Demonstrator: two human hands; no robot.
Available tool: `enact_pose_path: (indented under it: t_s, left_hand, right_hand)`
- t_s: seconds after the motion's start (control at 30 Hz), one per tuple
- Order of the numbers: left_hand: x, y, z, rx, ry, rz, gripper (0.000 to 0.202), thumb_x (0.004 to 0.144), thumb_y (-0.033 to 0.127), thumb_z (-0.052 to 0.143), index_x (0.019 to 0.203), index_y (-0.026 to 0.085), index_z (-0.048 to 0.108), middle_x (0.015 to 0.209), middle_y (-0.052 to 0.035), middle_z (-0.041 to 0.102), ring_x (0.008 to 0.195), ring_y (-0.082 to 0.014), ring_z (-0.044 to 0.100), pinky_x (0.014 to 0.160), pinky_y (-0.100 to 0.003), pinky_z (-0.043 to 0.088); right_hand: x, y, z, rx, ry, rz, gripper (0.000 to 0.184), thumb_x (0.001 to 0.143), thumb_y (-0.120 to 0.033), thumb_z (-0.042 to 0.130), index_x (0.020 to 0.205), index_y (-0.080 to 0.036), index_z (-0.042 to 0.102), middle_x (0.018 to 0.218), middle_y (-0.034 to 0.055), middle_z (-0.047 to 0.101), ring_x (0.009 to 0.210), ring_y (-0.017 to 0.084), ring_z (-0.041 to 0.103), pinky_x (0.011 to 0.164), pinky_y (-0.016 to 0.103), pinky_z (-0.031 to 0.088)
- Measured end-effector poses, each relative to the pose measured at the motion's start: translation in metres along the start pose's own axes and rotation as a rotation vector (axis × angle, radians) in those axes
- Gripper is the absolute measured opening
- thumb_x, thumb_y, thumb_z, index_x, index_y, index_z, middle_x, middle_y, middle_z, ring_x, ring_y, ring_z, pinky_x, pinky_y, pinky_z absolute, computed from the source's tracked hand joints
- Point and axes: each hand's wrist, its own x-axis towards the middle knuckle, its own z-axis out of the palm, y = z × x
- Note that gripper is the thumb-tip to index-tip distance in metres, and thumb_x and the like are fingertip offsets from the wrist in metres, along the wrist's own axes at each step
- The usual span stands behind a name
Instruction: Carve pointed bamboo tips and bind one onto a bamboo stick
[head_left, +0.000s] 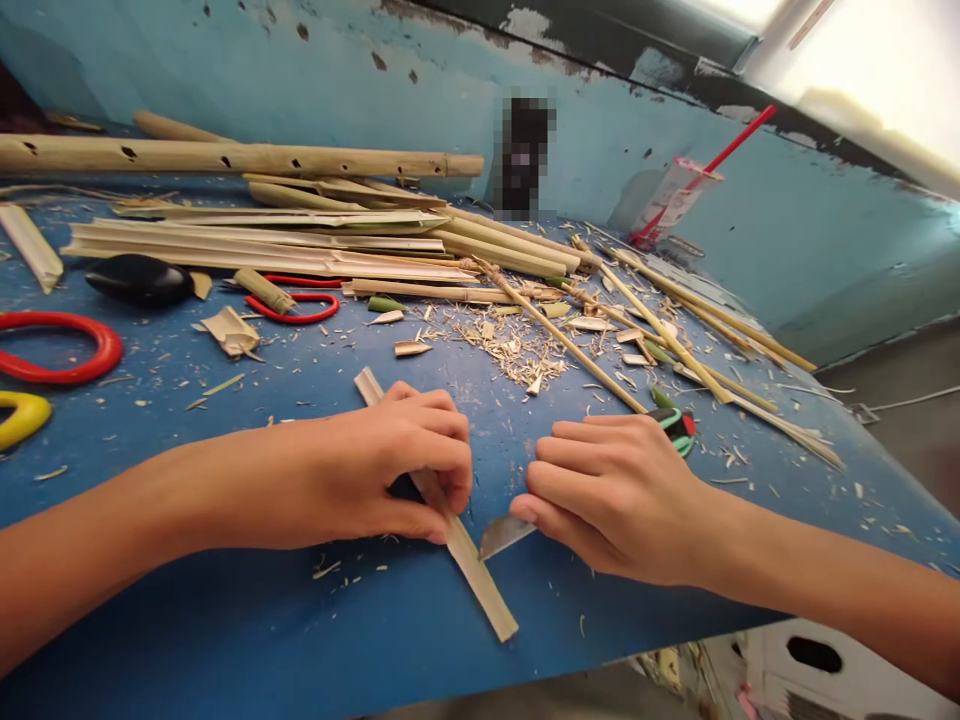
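Note:
A split bamboo strip (480,582) lies slantwise on the blue table, its far end showing beyond my left hand (412,455). The fingers and thumb of that hand are closed round the strip's middle. My right hand (607,490) grips a knife (506,534) whose blade points left, its tip at the strip's right edge. Most of the knife's handle is hidden in my fist; a black, green and red end (681,428) sticks out behind it, seemingly part of that handle.
Bamboo shavings (517,350) and split pieces (262,250) litter the blue table (247,610). A bamboo pole with holes (225,157) lies along the wall. Red-handled scissors (300,318), a black rounded object (140,280) and a cup with a red straw (679,200) stand about.

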Motion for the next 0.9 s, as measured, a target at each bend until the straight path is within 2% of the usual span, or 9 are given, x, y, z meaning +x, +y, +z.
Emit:
enact_pose_path:
  t_s: [0.1,0.23,0.57,0.8,0.9]
  left_hand:
    - [0.001,0.001,0.0,0.019,0.03,0.004,0.012,0.1,0.02,0.078,0.095,0.026,0.069,0.097,0.0057,0.068,0.1,-0.0161,0.059,0.103,-0.027,0.031]
    - [0.0,0.0,0.001,0.019,0.041,-0.014,0.012,0.097,0.022,0.083,0.096,0.027,0.073,0.099,0.0061,0.067,0.094,-0.0144,0.059,0.095,-0.026,0.032]
    - [0.002,-0.008,0.003,0.064,0.098,0.086,0.017,0.096,0.028,0.086,0.084,0.025,0.074,0.085,0.0057,0.065,0.083,-0.0135,0.061,0.091,-0.028,0.032]
    - [0.002,-0.009,0.003,0.049,0.096,0.097,0.018,0.094,0.028,0.088,0.083,0.025,0.074,0.082,0.005,0.067,0.084,-0.0148,0.061,0.088,-0.03,0.033]
    - [0.002,-0.009,0.002,0.054,0.098,0.094,0.016,0.094,0.027,0.088,0.084,0.026,0.075,0.082,0.0053,0.067,0.084,-0.0143,0.061,0.087,-0.03,0.032]
  right_hand:
    - [0.003,0.001,0.012,0.031,0.035,-0.013,0.051,0.118,-0.036,0.043,0.071,-0.02,0.057,0.065,-0.0029,0.053,0.06,0.015,0.038,0.061,0.034,0.024]
    - [0.002,0.0,0.022,0.037,0.076,-0.02,0.051,0.118,-0.037,0.044,0.072,-0.02,0.058,0.065,-0.0032,0.052,0.061,0.015,0.037,0.059,0.035,0.023]
    - [0.007,-0.013,0.02,0.015,0.13,-0.04,0.049,0.115,-0.036,0.053,0.069,-0.021,0.051,0.062,-0.004,0.047,0.061,0.015,0.035,0.059,0.035,0.018]
    - [0.005,-0.017,0.018,-0.006,0.103,-0.058,0.045,0.114,-0.033,0.055,0.071,-0.022,0.053,0.063,-0.0041,0.048,0.061,0.016,0.039,0.058,0.035,0.021]
    - [0.0,-0.017,0.016,0.032,0.046,-0.094,0.045,0.115,-0.035,0.052,0.072,-0.022,0.054,0.064,-0.0044,0.051,0.059,0.016,0.039,0.057,0.035,0.024]
